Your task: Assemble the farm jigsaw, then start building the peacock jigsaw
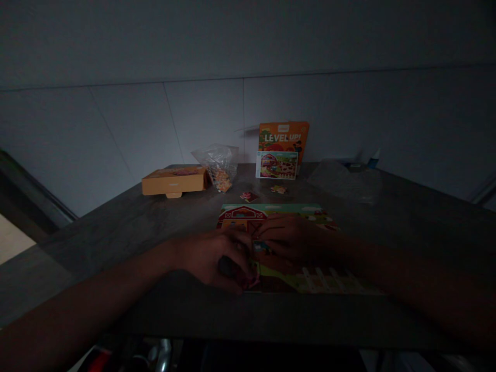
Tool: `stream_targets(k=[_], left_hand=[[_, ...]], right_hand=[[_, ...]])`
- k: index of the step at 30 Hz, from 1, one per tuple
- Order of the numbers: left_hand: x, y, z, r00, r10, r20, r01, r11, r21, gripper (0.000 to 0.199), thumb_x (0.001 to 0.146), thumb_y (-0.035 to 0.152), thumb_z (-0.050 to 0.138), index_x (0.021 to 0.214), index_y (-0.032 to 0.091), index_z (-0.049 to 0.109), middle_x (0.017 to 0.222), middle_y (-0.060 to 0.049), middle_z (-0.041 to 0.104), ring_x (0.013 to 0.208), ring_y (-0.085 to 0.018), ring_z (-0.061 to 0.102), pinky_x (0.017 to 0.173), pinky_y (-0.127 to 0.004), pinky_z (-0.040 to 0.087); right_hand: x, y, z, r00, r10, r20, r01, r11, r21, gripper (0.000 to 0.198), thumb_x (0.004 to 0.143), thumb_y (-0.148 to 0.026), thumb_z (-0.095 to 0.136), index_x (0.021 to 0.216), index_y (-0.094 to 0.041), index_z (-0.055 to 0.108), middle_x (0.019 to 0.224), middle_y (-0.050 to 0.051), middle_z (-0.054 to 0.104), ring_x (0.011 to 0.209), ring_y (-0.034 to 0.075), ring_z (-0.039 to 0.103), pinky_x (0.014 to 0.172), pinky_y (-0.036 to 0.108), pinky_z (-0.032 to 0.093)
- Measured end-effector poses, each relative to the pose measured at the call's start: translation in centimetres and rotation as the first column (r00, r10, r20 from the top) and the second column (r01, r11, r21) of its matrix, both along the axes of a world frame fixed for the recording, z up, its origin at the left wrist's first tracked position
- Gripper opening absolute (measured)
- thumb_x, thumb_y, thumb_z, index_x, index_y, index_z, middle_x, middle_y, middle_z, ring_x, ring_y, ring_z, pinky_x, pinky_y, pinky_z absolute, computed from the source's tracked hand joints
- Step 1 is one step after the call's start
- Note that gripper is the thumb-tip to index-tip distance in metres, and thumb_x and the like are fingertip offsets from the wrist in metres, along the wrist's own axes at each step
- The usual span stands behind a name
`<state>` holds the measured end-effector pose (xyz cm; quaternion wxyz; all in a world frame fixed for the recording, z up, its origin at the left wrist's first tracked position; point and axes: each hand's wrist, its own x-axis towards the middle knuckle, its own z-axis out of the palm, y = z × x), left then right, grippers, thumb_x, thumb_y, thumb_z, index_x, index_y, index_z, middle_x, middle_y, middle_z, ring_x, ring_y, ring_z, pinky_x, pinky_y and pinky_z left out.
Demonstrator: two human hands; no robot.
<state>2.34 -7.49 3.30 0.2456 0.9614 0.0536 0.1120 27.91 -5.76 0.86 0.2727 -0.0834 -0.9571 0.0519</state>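
Observation:
A farm-scene jigsaw puzzle (284,281) lies on the grey table, with a red barn at its upper left and a white fence along its lower right. My left hand (220,256) is at the puzzle's lower left, fingers curled down around a reddish-pink puzzle piece (252,279) that it partly hides. Flat across the middle of the puzzle rests my right hand (290,237), its fingers stretched toward the left. Beyond the top edge lie two loose pieces, a red one (248,196) and a yellow-green one (278,189). The light is dim.
An orange box (174,181) and a clear bag (222,165) of puzzle pieces stand at the back left. A reference picture card (277,165) leans on an orange "LEVEL UP!" box lid (284,133). Crumpled clear plastic (344,181) lies at the back right, before the wall.

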Motion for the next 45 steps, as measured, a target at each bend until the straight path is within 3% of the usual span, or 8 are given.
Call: stream_targets(k=[13, 19, 28, 45], left_hand=[[0.18, -0.15, -0.21, 1.0, 0.009, -0.002, -0.009, 1.0, -0.005, 0.017, 0.084, 0.029, 0.079, 0.097, 0.02, 0.075, 0.091, -0.007, 0.071, 0.09, -0.02, 0.063, 0.082, -0.031, 0.05], [0.18, -0.39, -0.09, 0.992, 0.117, -0.044, -0.117, 0.993, 0.015, 0.037, 0.077, 0.034, 0.084, 0.108, 0.018, 0.071, 0.107, -0.008, 0.07, 0.101, -0.023, 0.064, 0.087, -0.033, 0.051], [0.72, -0.75, 0.24, 0.998, 0.044, -0.047, -0.045, 0.999, -0.014, 0.017, 0.085, 0.027, 0.078, 0.098, 0.018, 0.073, 0.098, -0.007, 0.072, 0.094, -0.019, 0.064, 0.082, -0.029, 0.051], [0.6, -0.49, -0.07, 0.999, 0.032, -0.015, -0.032, 0.999, -0.003, 0.018, 0.085, 0.024, 0.078, 0.1, 0.016, 0.075, 0.099, -0.01, 0.074, 0.093, -0.02, 0.067, 0.082, -0.03, 0.053]], right_hand=[[-0.01, 0.26, -0.35, 1.0, 0.006, -0.011, -0.006, 1.0, -0.008, 0.022, 0.096, -0.01, 0.05, 0.106, -0.015, 0.069, 0.102, 0.009, 0.074, 0.099, 0.017, 0.068, 0.092, 0.033, 0.055], [0.14, 0.36, -0.51, 1.0, -0.001, -0.011, 0.001, 1.0, 0.021, 0.021, 0.097, -0.012, 0.051, 0.107, -0.013, 0.069, 0.104, 0.009, 0.074, 0.102, 0.017, 0.067, 0.094, 0.033, 0.055], [-0.12, -0.04, 0.05, 1.0, 0.001, -0.027, -0.001, 1.0, 0.024, 0.022, 0.096, -0.01, 0.051, 0.108, -0.016, 0.068, 0.103, 0.008, 0.075, 0.1, 0.017, 0.068, 0.093, 0.032, 0.055], [0.04, -0.04, -0.05, 0.999, -0.008, -0.034, 0.009, 1.0, 0.013, 0.022, 0.095, -0.009, 0.051, 0.107, -0.016, 0.068, 0.104, 0.007, 0.075, 0.102, 0.017, 0.068, 0.095, 0.032, 0.054]])
